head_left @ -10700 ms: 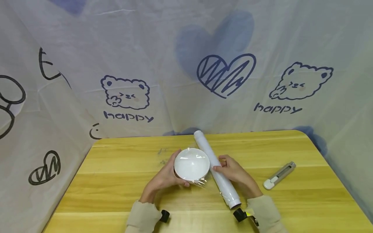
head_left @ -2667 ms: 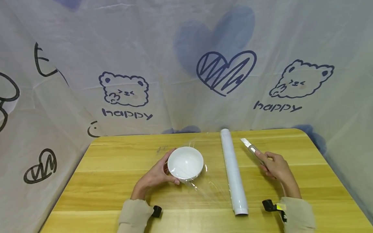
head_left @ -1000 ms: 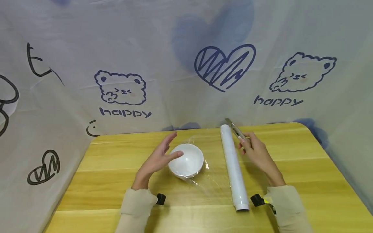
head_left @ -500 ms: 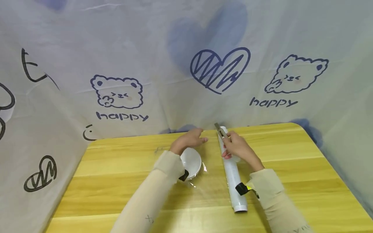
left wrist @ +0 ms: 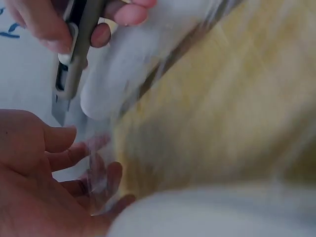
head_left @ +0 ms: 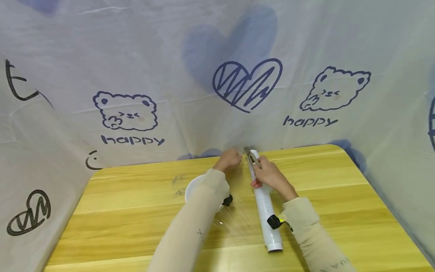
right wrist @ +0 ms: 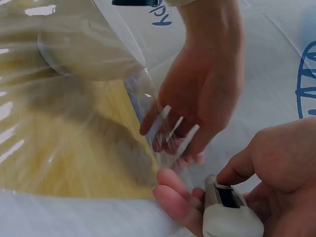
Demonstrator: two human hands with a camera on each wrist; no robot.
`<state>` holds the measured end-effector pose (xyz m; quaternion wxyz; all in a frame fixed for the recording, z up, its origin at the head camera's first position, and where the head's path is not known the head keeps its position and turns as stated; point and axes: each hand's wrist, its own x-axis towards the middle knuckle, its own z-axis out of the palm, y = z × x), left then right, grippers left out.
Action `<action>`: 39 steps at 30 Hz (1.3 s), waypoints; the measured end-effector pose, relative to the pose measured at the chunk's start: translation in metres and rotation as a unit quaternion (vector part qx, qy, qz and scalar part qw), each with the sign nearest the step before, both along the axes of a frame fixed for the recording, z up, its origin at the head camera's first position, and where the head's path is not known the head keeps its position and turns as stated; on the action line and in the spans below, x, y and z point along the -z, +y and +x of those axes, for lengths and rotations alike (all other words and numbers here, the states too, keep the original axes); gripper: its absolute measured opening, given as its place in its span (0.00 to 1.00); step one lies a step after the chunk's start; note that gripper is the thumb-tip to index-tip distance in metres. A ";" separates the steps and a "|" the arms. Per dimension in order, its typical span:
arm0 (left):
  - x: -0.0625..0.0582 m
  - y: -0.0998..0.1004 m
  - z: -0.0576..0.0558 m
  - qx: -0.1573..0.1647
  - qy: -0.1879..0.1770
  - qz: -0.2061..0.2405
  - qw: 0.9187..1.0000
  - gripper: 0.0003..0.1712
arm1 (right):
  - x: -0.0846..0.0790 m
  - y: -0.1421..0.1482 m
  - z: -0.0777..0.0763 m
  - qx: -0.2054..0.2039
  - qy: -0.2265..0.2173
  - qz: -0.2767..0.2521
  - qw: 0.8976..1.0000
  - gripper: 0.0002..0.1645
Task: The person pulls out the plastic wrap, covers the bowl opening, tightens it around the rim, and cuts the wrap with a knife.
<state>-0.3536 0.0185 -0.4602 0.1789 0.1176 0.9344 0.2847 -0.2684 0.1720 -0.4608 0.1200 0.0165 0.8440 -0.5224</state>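
My right hand (head_left: 272,174) grips a grey utility knife (head_left: 252,156), its blade out beside the far end of the plastic wrap roll (head_left: 266,211). The blade (left wrist: 60,109) shows near my left thumb in the left wrist view. At the table's far edge, my left hand (head_left: 233,158) has curled fingers at the edge of the clear plastic wrap (right wrist: 59,113), which stretches from the roll across the white bowl (head_left: 192,187). My left sleeve hides much of the bowl in the head view. Some right fingers touch the roll.
The wooden table (head_left: 119,211) ends against a pale cloth backdrop (head_left: 183,113) with printed drawings. Both forearms reach across the table, and each wrist carries a small black camera.
My left hand left the bowl, crossed over it and curled at the wrap's far edge. My right hand earlier picked up the knife, extended its blade and brought it to the roll's far end.
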 end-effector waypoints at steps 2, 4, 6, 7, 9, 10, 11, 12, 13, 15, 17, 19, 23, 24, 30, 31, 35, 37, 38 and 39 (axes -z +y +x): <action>0.005 0.002 -0.002 -0.017 -0.012 0.027 0.999 0.32 | 0.000 0.004 0.001 -0.001 -0.001 0.003 1.000 0.18; 0.010 0.003 -0.002 -0.041 -0.037 0.073 0.996 0.31 | 0.000 0.007 0.001 0.001 -0.002 0.002 1.000 0.19; 0.012 0.002 0.000 -0.073 -0.073 0.147 0.984 0.26 | 0.000 0.008 0.001 0.000 0.000 0.006 1.000 0.20; 0.013 0.001 0.001 -0.088 -0.093 0.187 0.974 0.22 | 0.001 0.007 0.000 0.000 0.002 0.008 1.000 0.21; 0.012 -0.001 0.003 -0.116 -0.135 0.257 0.950 0.14 | 0.001 0.006 -0.002 0.002 0.006 0.017 1.000 0.21; 0.012 -0.002 0.004 -0.127 -0.155 0.287 0.937 0.12 | 0.000 0.005 -0.003 0.002 0.008 0.027 1.000 0.22; 0.011 -0.003 0.004 -0.133 -0.170 0.304 0.928 0.12 | 0.000 0.003 -0.003 0.002 0.009 0.036 0.999 0.22; 0.011 -0.004 0.004 -0.135 -0.184 0.315 0.921 0.11 | -0.001 0.002 -0.004 0.000 0.012 0.047 0.999 0.22; 0.011 -0.004 0.004 -0.134 -0.195 0.320 0.918 0.11 | -0.002 0.000 -0.005 -0.001 0.015 0.057 0.998 0.22; 0.012 -0.004 0.002 -0.133 -0.218 0.330 0.909 0.09 | -0.003 -0.003 -0.006 -0.003 0.019 0.076 0.997 0.21; 0.015 -0.003 0.000 -0.135 -0.238 0.341 0.900 0.09 | -0.004 -0.006 -0.007 -0.006 0.020 0.088 0.996 0.19; 0.017 -0.002 -0.002 -0.139 -0.256 0.355 0.889 0.10 | -0.005 -0.008 -0.008 -0.007 0.017 0.095 0.995 0.15; 0.021 -0.003 -0.006 -0.141 -0.270 0.371 0.877 0.14 | -0.006 -0.011 -0.011 -0.014 0.011 0.109 0.994 0.13; 0.021 -0.003 -0.006 -0.141 -0.274 0.373 0.875 0.15 | -0.006 -0.011 -0.012 -0.017 0.011 0.115 0.993 0.14; 0.022 -0.005 -0.009 -0.145 -0.295 0.392 0.860 0.19 | -0.007 -0.012 -0.014 -0.023 0.017 0.142 0.989 0.20; 0.022 -0.005 -0.009 -0.143 -0.295 0.392 0.859 0.19 | -0.007 -0.013 -0.014 -0.023 0.017 0.147 0.989 0.23; 0.021 -0.004 -0.009 -0.130 -0.284 0.387 0.868 0.15 | -0.009 -0.015 -0.015 -0.024 0.014 0.173 0.985 0.31; 0.021 -0.004 -0.009 -0.124 -0.279 0.384 0.871 0.14 | -0.010 -0.018 -0.016 -0.022 0.009 0.192 0.981 0.32; 0.022 -0.003 -0.009 -0.123 -0.276 0.384 0.872 0.14 | -0.011 -0.020 -0.016 -0.021 0.006 0.203 0.979 0.31; 0.022 -0.003 -0.008 -0.123 -0.274 0.384 0.873 0.14 | -0.011 -0.021 -0.015 -0.020 0.006 0.214 0.977 0.29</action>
